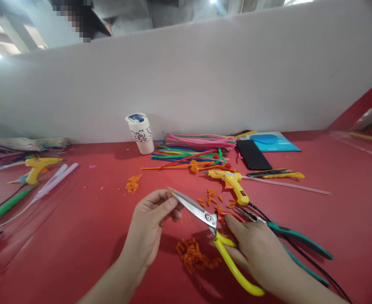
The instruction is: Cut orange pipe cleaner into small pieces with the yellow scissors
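Observation:
My right hand (252,245) is wrapped round the handles of a pair of scissors (198,211), one yellow and one orange-red. Their blades point up and left and look nearly closed, with the tips at the fingers of my left hand (154,215). That hand is closed in a pinch of thumb and forefinger; whatever it pinches is too small and hidden to name. Below the blades lies a heap of short orange pipe cleaner pieces (192,253). More orange pieces (211,197) are scattered above the scissors, and a pile of orange fluff (133,184) lies beyond my left hand.
A yellow glue gun (232,183), green-handled pliers (295,236) and a black phone (253,154) lie at the right. Bundled pipe cleaners (198,142) and a white tumbler (141,134) are at the back, before a pale partition (186,80). Another glue gun (35,169) lies left.

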The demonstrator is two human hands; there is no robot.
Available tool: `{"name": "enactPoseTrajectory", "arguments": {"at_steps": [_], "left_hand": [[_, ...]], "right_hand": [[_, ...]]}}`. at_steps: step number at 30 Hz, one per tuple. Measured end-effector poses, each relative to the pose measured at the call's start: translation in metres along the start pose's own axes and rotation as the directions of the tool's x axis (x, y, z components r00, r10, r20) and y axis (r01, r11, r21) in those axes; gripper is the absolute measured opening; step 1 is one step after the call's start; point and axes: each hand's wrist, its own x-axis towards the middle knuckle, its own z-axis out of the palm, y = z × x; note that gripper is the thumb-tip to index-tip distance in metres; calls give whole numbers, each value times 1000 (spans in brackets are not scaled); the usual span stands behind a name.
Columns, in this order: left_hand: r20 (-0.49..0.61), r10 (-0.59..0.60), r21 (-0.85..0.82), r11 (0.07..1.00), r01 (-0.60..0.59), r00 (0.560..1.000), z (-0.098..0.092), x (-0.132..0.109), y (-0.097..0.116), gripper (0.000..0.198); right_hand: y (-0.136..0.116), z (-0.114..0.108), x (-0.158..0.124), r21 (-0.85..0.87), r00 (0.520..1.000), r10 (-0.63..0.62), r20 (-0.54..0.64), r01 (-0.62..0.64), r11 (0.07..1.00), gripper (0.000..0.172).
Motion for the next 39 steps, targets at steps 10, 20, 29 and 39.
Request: {"name": "enactPoseTrajectory", "arguments": {"at_steps": [10,20,29,39], "left_hand": [[303,-382,121,924,362,873,15,-13,-14,8],[346,-497,251,866,432,796,20,-19,-27,12],[219,-342,277,920,277,914,21,-18,-24,8],[-36,12,61,998,-10,999,5,-3,1,4]], "right_hand": [[-19,-28,12,871,917,271,292,-372,322,19],[-20,-29,11,878,876,169,451,-470,92,20],[-19,-29,11,883,930,214,298,-354,310,24],[-8,-16,4,271,979,124,164,-165,948,24]]}}
